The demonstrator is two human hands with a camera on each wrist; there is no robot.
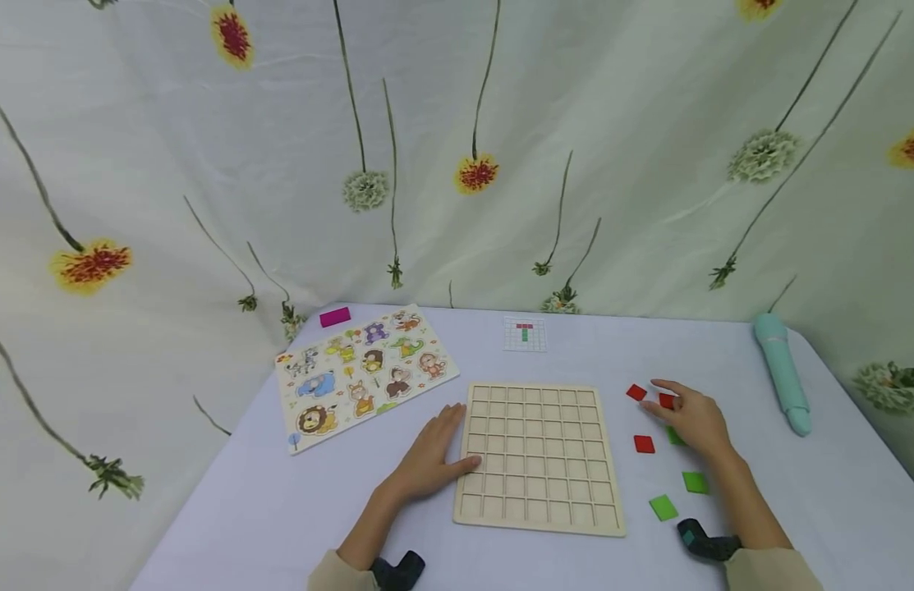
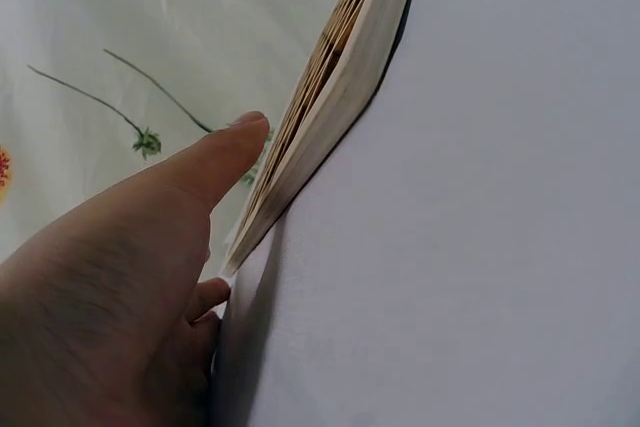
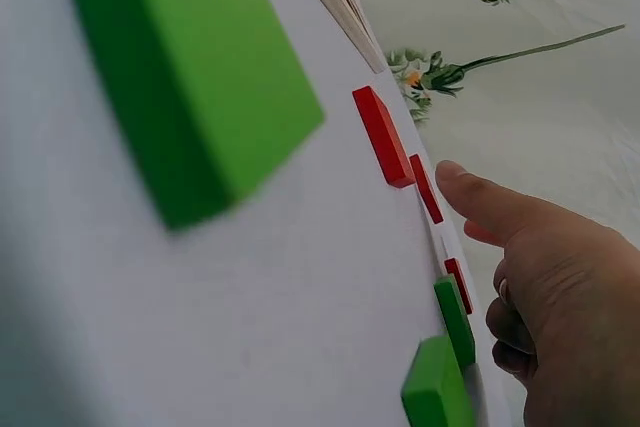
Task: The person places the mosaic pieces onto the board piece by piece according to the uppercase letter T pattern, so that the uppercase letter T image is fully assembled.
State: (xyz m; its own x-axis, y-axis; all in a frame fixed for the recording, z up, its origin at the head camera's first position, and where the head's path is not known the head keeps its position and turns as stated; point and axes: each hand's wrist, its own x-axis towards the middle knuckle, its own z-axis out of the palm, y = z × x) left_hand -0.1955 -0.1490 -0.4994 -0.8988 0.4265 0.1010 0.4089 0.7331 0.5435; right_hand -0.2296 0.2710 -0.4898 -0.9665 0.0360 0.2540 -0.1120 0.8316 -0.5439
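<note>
Red tile point(image 1: 667, 400): lying right of the board point(image 1: 534, 455), between thumb and forefinger of the right hand point(image 1: 696, 423), these standing apart, not visibly pinching. Board: lying flat; the left hand point(image 1: 429, 458), fingers extended, is resting along its left edge, probably steadying it. Green tiles point(image 1: 695, 482): lying nearby, likely for easy reach. Card point(image 1: 525, 334): lying beyond, presumably for reference.

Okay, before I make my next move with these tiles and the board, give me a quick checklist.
1. Board free of tiles: ok, no square holds one.
2. Left hand at the board: ok, at its left edge.
3. Red tiles at hand: ok, three right of the board.
4. Green tiles at hand: ok, three, one partly hidden.
5. Right hand pinching a tile: not ok, thumb and fingertips are apart.
6. Green count on the card: cannot tell, too small.
</note>
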